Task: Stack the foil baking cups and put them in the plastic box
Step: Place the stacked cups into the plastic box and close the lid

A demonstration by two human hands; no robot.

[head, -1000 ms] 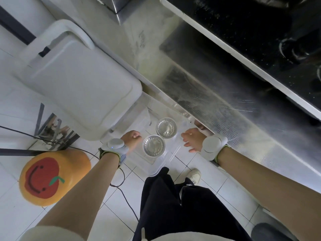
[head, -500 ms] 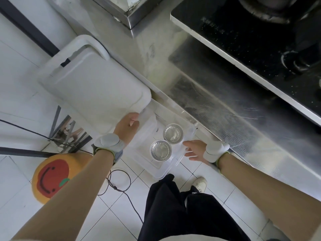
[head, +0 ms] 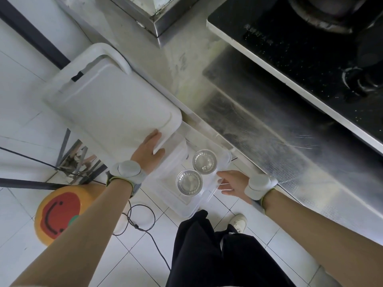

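Note:
A clear plastic box [head: 186, 212] is held in the air in front of the steel counter's edge. Two round foil baking cups sit side by side in it, one farther [head: 205, 161] and one nearer [head: 189, 182], both upright and not stacked. My left hand [head: 147, 152] grips the box's left rim, right against the corner of a white board. My right hand [head: 234, 182] holds the right rim with the fingers stretched along it. Both wrists wear grey bands.
A white cutting board [head: 107, 108] overhangs the left end of the steel counter [head: 248, 125]. A black stove top [head: 310, 59] lies at the back right. On the tiled floor stand an orange smiley stool [head: 58, 212] and a dark rack, with a cable [head: 141, 220].
The box with both cups has risen and moved towards the counter edge. My left hand has shifted up to the box's far left rim by the board's corner.

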